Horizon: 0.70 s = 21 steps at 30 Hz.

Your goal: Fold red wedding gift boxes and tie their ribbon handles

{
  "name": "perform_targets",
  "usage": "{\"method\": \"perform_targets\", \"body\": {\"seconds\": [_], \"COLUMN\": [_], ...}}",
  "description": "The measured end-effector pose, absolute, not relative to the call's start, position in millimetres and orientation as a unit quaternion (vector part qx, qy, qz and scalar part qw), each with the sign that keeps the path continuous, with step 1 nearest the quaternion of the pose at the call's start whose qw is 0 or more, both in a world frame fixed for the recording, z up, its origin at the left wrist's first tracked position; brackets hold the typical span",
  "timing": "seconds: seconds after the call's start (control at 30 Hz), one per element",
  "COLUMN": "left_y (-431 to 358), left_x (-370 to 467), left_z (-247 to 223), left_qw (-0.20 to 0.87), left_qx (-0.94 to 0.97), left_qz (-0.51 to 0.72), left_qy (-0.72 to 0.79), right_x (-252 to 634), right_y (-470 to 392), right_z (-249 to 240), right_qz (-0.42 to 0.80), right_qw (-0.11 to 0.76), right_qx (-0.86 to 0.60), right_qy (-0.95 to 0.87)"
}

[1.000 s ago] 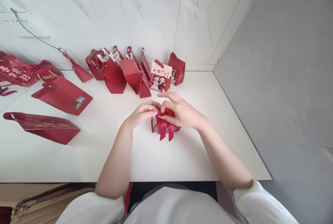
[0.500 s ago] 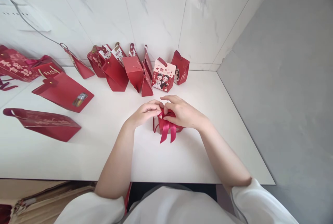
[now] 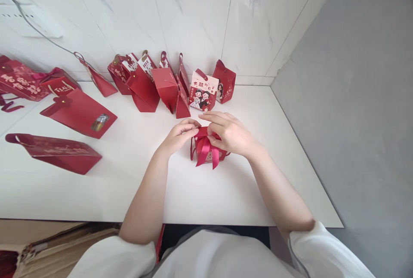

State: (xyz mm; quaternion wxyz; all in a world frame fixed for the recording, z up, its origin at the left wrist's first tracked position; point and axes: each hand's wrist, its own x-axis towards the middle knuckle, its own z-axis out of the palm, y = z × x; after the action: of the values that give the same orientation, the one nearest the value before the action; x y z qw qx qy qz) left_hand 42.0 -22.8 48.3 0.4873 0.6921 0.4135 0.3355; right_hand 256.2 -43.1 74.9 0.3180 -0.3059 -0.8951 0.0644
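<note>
A small red gift box [image 3: 222,155] stands on the white table, with a dark red cord hanging at its left side. A crimson satin ribbon [image 3: 204,152] is tied at its top, and two tails hang down the front. At the box's upper left, my left hand [image 3: 183,135] pinches a loop of the ribbon between thumb and fingers; the fingertips are partly hidden. My right hand [image 3: 232,135] closes thumb and index finger on the ribbon near the knot, its other fingers stretched out above the box. The knot itself is mostly covered by this hand.
Several red gift boxes line the wall, among them a box with a cartoon couple [image 3: 202,93]. Left lie a box with a clear window [image 3: 80,112] and another red box [image 3: 58,153]. A cable [image 3: 41,32] runs down the wall. The table's right edge meets a grey surface.
The ribbon tails have shifted up and swung slightly, showing more of the box front. My right hand has lifted a little, and my left hand has moved slightly up and left.
</note>
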Motion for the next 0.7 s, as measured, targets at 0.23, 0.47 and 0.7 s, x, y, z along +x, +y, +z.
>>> {"method": "perform_targets", "body": {"seconds": [0.23, 0.47, 0.7], "left_y": [-19.6, -27.1, -30.8], "left_x": [43.2, 45.0, 43.5], "left_z": [40.8, 50.8, 56.9], "left_qw": [0.502, 0.500, 0.463], "left_qx": [0.660, 0.694, 0.725], "left_qz": [0.338, 0.287, 0.252], "left_qy": [0.445, 0.431, 0.443], "right_x": [263.4, 296.2, 295.7], "right_y": [-46.9, -52.8, -54.2], "right_z": [82.6, 102.4, 106.3], "right_qz": [0.169, 0.242, 0.354], "right_qw": [0.257, 0.267, 0.167], "right_qx": [-0.273, -0.384, -0.457], "right_qy": [-0.912, -0.850, -0.799]}}
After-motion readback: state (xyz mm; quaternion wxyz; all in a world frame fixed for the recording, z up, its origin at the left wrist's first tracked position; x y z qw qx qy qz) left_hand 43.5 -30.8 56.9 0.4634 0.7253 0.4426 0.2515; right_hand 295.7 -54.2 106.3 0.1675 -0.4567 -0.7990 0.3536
